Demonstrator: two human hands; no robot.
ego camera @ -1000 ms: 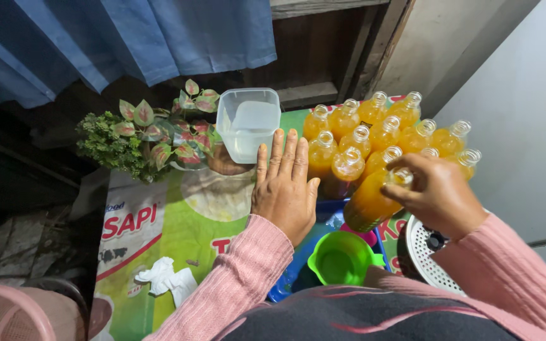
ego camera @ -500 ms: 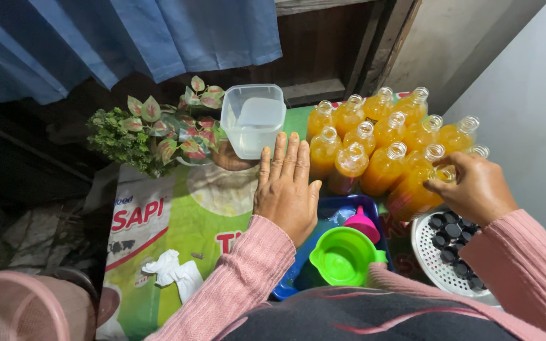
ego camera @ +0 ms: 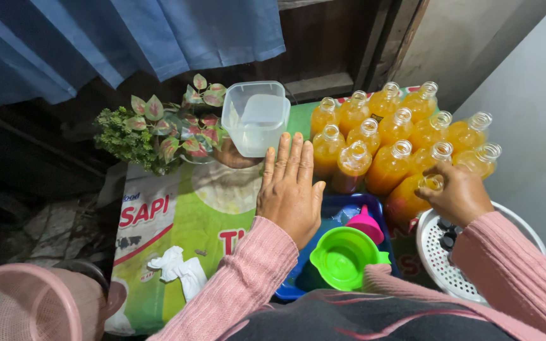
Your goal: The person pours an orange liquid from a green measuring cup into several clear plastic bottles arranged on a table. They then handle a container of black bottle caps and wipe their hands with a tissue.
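My left hand [ego camera: 291,189] lies flat, fingers spread, on the green printed table cover [ego camera: 178,221], just left of a cluster of several open bottles of orange liquid [ego camera: 390,136]. My right hand [ego camera: 455,192] grips the neck of one orange bottle [ego camera: 409,199] at the near right of the cluster. Both sleeves are pink knit. A green funnel [ego camera: 342,256] and a pink funnel [ego camera: 364,224] sit in a blue tub [ego camera: 333,211] below my left hand.
A clear plastic container [ego camera: 255,117] stands behind my left hand. A potted plant with pink-green leaves [ego camera: 159,126] is at the left. A white perforated basket [ego camera: 440,252] with dark caps sits at the right. A pink basket [ego camera: 20,306] is at bottom left.
My right hand has carried the orange bottle down and to the right, setting it at the near edge of the cluster. My left hand has stayed flat in place.
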